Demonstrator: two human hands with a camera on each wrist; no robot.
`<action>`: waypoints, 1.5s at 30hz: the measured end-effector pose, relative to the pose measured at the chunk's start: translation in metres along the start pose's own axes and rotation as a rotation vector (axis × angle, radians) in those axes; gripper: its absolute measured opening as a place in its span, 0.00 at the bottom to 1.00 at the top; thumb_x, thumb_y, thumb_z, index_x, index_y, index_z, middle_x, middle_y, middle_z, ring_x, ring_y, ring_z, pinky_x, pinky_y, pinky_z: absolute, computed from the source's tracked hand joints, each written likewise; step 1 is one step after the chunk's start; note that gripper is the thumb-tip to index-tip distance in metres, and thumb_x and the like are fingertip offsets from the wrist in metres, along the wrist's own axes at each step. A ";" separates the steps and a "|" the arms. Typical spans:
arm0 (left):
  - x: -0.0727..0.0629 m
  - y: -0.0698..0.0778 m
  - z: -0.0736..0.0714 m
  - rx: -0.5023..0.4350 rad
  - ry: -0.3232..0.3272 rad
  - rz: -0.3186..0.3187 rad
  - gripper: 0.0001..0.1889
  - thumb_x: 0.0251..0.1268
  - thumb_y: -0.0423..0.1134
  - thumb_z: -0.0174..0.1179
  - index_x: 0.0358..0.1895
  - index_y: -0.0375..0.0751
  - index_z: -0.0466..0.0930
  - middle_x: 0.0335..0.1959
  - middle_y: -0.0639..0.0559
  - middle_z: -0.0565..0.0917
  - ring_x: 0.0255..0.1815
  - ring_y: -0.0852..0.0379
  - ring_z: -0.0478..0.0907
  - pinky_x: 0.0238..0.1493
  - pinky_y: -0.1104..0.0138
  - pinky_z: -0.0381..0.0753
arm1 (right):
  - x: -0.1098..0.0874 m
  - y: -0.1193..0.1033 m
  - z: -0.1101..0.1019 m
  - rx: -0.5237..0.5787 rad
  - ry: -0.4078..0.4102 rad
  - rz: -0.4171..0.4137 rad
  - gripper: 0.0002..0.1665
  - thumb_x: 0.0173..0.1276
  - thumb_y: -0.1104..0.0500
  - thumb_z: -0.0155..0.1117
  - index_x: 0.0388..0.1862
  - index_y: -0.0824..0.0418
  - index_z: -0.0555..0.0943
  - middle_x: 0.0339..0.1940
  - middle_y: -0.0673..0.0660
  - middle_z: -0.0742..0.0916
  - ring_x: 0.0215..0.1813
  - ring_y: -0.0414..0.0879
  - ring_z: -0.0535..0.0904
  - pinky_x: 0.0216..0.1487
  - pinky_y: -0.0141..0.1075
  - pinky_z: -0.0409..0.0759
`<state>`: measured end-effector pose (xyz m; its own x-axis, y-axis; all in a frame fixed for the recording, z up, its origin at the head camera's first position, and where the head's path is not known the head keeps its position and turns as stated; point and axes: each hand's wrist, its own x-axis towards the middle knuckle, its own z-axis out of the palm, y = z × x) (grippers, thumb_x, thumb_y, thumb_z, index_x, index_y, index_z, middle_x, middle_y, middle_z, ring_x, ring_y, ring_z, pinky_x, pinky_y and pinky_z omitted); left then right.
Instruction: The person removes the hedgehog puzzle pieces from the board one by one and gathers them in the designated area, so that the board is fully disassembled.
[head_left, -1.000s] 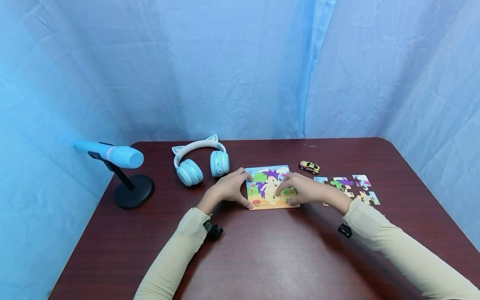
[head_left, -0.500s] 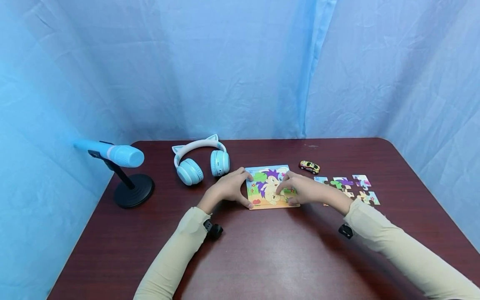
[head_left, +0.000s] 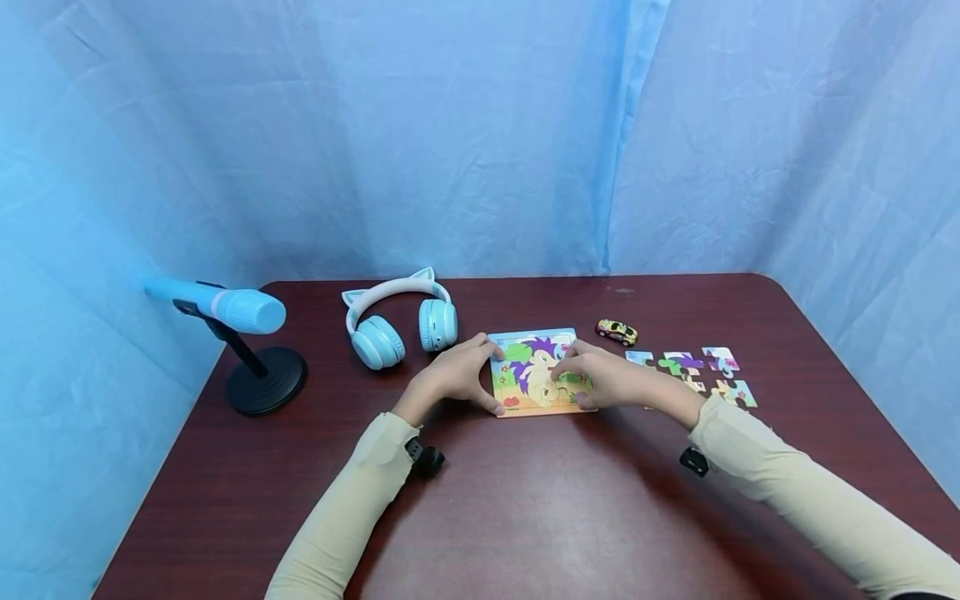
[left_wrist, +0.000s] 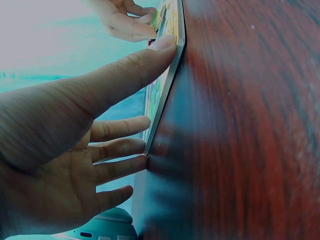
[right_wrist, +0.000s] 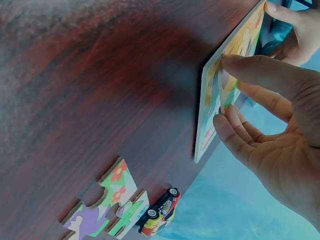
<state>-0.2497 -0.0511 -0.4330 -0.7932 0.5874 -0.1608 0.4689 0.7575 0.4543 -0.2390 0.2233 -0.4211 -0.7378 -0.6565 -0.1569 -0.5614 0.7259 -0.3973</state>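
Note:
A wooden jigsaw board [head_left: 543, 412] with a purple-haired hedgehog picture lies flat between both hands. My left hand [head_left: 457, 373] spans its left edge with fingers straight. In the left wrist view the thumb rests at the board's near corner and the fingertips touch its side edge. My right hand [head_left: 609, 379] is over the board's right part. Its thumb and fingers pinch a puzzle piece [right_wrist: 223, 91], tilted up from the board in the right wrist view. In the head view that piece is mostly hidden behind the right hand.
Several loose puzzle pieces [head_left: 722, 361] lie right of the board, partly behind the right forearm. A toy car [head_left: 617, 332] sits just beyond them. Cat-ear headphones [head_left: 378, 342] lie at the back left. A blue microphone [head_left: 255, 312] leans on a black stand [head_left: 258, 385] farther left.
My right fingertips have shifted slightly toward the far side over the board. The left hand keeps its place at the edge. The head view has moved a little.

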 end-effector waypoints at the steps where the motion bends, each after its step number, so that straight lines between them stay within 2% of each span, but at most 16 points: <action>1: 0.000 0.000 0.000 0.001 0.000 0.000 0.43 0.48 0.56 0.80 0.67 0.41 0.74 0.63 0.44 0.73 0.58 0.50 0.75 0.61 0.55 0.78 | 0.000 0.000 0.000 -0.003 0.000 0.002 0.24 0.57 0.68 0.76 0.54 0.59 0.87 0.49 0.60 0.79 0.45 0.49 0.75 0.43 0.37 0.77; 8: 0.000 -0.001 0.000 0.006 0.002 -0.003 0.44 0.48 0.56 0.80 0.67 0.41 0.74 0.63 0.44 0.73 0.57 0.50 0.75 0.60 0.56 0.79 | 0.000 -0.003 0.000 -0.038 0.000 0.004 0.23 0.58 0.68 0.74 0.54 0.59 0.87 0.51 0.60 0.79 0.47 0.49 0.74 0.43 0.37 0.77; 17: 0.001 -0.001 0.000 -0.002 0.002 -0.003 0.44 0.48 0.56 0.80 0.67 0.40 0.73 0.62 0.44 0.73 0.57 0.50 0.75 0.60 0.56 0.79 | -0.002 -0.002 0.002 -0.027 0.038 -0.041 0.23 0.55 0.71 0.71 0.52 0.62 0.86 0.49 0.62 0.78 0.41 0.49 0.72 0.35 0.33 0.71; 27: 0.001 -0.001 0.001 0.005 -0.005 -0.007 0.44 0.48 0.56 0.80 0.68 0.41 0.73 0.62 0.45 0.73 0.58 0.50 0.75 0.60 0.56 0.79 | -0.010 0.008 0.002 -0.029 0.078 -0.045 0.24 0.55 0.70 0.72 0.53 0.61 0.87 0.51 0.61 0.78 0.39 0.45 0.73 0.36 0.33 0.74; 35: 0.001 -0.001 0.001 0.013 -0.001 0.000 0.44 0.48 0.57 0.80 0.67 0.41 0.73 0.62 0.45 0.73 0.57 0.51 0.75 0.59 0.56 0.79 | -0.037 0.024 -0.002 -0.039 0.126 -0.031 0.24 0.54 0.71 0.72 0.52 0.60 0.87 0.47 0.60 0.78 0.38 0.46 0.72 0.33 0.32 0.73; 45: 0.002 -0.002 0.001 0.006 0.000 -0.004 0.44 0.48 0.57 0.80 0.67 0.41 0.73 0.62 0.45 0.73 0.57 0.51 0.75 0.60 0.56 0.79 | -0.089 0.052 -0.020 -0.081 0.179 -0.049 0.24 0.52 0.73 0.71 0.49 0.58 0.88 0.45 0.55 0.80 0.36 0.43 0.73 0.31 0.30 0.73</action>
<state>-0.2514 -0.0511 -0.4353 -0.7949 0.5845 -0.1627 0.4682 0.7615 0.4482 -0.2099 0.3230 -0.4100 -0.7600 -0.6494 0.0271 -0.6209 0.7131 -0.3256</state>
